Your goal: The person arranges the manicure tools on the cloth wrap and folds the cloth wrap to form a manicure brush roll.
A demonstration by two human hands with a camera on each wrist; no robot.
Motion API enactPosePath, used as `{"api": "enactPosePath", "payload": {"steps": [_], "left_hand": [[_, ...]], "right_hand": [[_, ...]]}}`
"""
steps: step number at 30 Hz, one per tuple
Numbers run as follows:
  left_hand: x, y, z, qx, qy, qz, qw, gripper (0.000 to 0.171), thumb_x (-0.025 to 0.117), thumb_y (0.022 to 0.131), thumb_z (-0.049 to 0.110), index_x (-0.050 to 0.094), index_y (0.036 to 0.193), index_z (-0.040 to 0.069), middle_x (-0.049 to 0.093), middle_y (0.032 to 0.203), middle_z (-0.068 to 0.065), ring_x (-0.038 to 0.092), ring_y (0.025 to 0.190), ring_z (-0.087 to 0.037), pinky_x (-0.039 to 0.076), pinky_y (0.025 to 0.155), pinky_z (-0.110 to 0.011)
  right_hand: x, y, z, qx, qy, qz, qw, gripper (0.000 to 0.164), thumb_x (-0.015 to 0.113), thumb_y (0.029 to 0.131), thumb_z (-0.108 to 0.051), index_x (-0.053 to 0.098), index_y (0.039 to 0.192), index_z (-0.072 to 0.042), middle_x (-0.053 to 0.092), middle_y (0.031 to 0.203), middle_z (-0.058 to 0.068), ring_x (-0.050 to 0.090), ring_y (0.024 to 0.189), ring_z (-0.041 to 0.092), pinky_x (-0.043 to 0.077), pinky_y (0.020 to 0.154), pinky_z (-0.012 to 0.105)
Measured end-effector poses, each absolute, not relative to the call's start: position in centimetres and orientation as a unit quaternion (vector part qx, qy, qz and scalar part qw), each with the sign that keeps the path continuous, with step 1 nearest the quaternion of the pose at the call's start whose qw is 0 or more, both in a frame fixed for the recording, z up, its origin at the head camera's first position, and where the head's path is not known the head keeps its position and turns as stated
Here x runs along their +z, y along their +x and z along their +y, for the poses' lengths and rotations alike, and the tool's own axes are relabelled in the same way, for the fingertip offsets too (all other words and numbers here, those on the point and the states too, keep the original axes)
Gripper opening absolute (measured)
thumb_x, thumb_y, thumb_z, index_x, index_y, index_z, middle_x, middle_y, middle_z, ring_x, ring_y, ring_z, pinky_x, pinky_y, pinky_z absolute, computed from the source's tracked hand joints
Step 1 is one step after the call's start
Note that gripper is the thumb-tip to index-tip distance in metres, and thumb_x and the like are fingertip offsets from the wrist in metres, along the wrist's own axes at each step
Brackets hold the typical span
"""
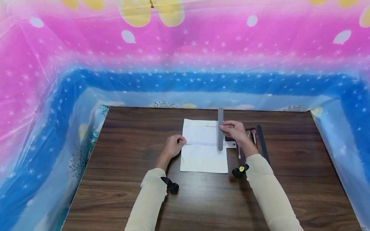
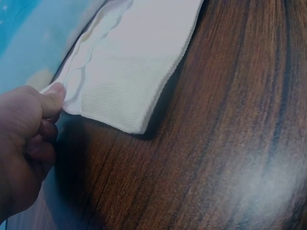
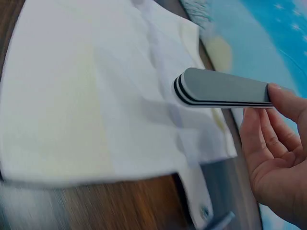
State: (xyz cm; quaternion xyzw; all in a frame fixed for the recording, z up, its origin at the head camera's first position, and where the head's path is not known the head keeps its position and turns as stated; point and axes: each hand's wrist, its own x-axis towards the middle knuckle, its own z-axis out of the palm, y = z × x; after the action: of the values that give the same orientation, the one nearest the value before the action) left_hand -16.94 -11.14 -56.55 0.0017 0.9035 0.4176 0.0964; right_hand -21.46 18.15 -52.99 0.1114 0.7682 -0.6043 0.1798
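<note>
Pinching a flat grey bar btwn thumb & fingers, the R hand holds it above the right part of a white cloth. Bar's ends are rounded; its edge shows thin black & white layers in the R wrist view. L hand grips the cloth's left edge w/ thumb & fingertips, approx. midway along that side, other fingers curled under. Cloth lies spread on the dark wood table, w/ a seam running across its middle & a small tab w/ a metal snap sticking out on the right. Just beyond, partly hidden by the R hand & forearm: brushes, a thin tool w/ a silvery end, & a dark flat strip farthest right.
</note>
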Motion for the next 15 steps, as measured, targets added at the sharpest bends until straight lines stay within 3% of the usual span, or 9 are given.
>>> {"api": "enactPosePath", "payload": {"steps": [7, 15], "left_hand": [[-56.6, -16.8, -11.1, 0.415, 0.003, 0.905, 0.095, 0.012, 0.064, 0.100, 0.016, 0.072, 0.095, 0.008, 0.067, 0.089, -0.006, 0.055, 0.078, -0.018, 0.045, 0.073, -0.030], [-56.4, -16.7, -10.8, 0.411, 0.006, 0.907, 0.088, 0.012, 0.065, 0.100, 0.016, 0.072, 0.094, 0.009, 0.067, 0.087, -0.005, 0.055, 0.077, -0.017, 0.045, 0.073, -0.030]], "right_hand": [[-54.0, -22.6, 14.0, -0.648, 0.121, 0.729, 0.183, 0.037, 0.069, 0.097, -0.019, 0.061, 0.129, -0.002, 0.069, 0.102, -0.003, 0.067, 0.089, 0.004, 0.058, 0.086, 0.025], [-54.6, -24.3, 9.6, -0.693, 0.124, 0.698, 0.133, 0.033, 0.071, 0.095, -0.014, 0.064, 0.124, 0.001, 0.070, 0.091, -0.007, 0.068, 0.080, 0.001, 0.058, 0.077, 0.021]]}}
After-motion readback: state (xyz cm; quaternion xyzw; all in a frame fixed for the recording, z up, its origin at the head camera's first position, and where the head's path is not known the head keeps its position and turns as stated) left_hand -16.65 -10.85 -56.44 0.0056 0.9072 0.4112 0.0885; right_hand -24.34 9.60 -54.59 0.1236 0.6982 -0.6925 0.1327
